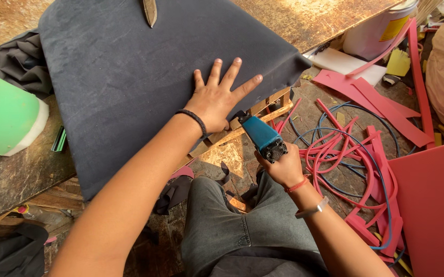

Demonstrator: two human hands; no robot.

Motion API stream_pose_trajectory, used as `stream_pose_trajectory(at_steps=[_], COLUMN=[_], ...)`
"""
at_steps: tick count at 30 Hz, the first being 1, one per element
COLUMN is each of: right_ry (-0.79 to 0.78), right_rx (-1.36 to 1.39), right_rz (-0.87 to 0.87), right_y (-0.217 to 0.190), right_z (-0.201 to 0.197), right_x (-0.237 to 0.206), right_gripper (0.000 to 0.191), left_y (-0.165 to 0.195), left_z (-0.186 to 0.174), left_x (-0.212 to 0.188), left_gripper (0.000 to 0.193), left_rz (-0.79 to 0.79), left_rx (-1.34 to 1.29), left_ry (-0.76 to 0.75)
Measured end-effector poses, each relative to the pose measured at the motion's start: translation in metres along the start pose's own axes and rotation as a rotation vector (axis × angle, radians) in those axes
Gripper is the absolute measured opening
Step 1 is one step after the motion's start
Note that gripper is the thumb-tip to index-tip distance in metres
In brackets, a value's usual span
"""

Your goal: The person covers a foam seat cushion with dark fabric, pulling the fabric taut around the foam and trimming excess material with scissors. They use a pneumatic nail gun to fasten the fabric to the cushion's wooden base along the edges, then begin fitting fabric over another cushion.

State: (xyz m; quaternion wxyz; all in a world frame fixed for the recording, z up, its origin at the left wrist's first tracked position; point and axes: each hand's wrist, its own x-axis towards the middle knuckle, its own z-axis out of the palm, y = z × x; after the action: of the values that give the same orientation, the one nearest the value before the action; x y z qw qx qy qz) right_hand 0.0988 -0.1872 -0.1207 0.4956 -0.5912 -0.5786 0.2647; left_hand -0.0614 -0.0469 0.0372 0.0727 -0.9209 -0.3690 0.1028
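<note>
Nearest the camera, the person's grey-trousered knees (222, 225) are showing, just below the dark fabric-covered cushion (145, 66) that serves as landmark here. The right hand (283, 166), below and to the right of the cushion's near right corner, is gripping a teal pneumatic stapler (262, 136); its fingers are wrapping fully closed round the handle, and the tool's nose is pointing up under the cushion's edge, where a wooden frame (263, 110) is peeking out. That angle seems chosen so the nose meets fabric folded over the wood, though the contact point itself is hidden.

The left hand (217, 97) is lying flat on the cushion near its right edge, fingers (215, 72) spread wide and straight, grasping nothing, only pressing down. It is probably keeping the cloth taut and the cushion steady against the tool's push.

Right of the cushion, red foam strips (355, 154) and a blue hose (386, 169) are tangling on the floor, with a large red foam sheet (432, 205) further right. Left of the cushion, a green foam block (4, 115) is sitting on the worn wooden table (22, 174). Beyond the cushion's far right corner, a white bucket (375, 31) is standing, and loose grey fabric (19, 61) is bunching at its far left edge.
</note>
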Motion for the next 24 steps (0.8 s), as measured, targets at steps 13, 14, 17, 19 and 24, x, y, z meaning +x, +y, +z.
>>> stream_pose_trajectory(at_steps=[13,14,17,19,24], right_ry=[-0.072,-0.09,-0.093,-0.042,-0.026], right_rx=[0.039,0.025,-0.061,-0.156,-0.163], right_rz=[-0.133,-0.134,-0.159,-0.226,-0.209], right_y=[-0.025,-0.028,-0.034,-0.035,-0.029], right_z=[0.004,0.007,0.018,0.024,0.025], right_x=[-0.01,-0.011,-0.014,-0.016,-0.018], right_gripper=[0.028,0.033,0.048,0.051,0.049], left_y=[-0.04,-0.04,-0.039,-0.04,-0.039], left_z=[0.027,0.025,0.02,0.02,0.025], left_x=[-0.092,-0.091,-0.09,-0.09,-0.088], left_gripper=[0.072,0.073,0.071,0.071,0.07], left_rz=[-0.132,-0.128,-0.121,-0.119,-0.129], left_rx=[-0.052,-0.047,-0.054,-0.045,-0.048], left_ry=[0.029,0.033,0.055,0.062,0.078])
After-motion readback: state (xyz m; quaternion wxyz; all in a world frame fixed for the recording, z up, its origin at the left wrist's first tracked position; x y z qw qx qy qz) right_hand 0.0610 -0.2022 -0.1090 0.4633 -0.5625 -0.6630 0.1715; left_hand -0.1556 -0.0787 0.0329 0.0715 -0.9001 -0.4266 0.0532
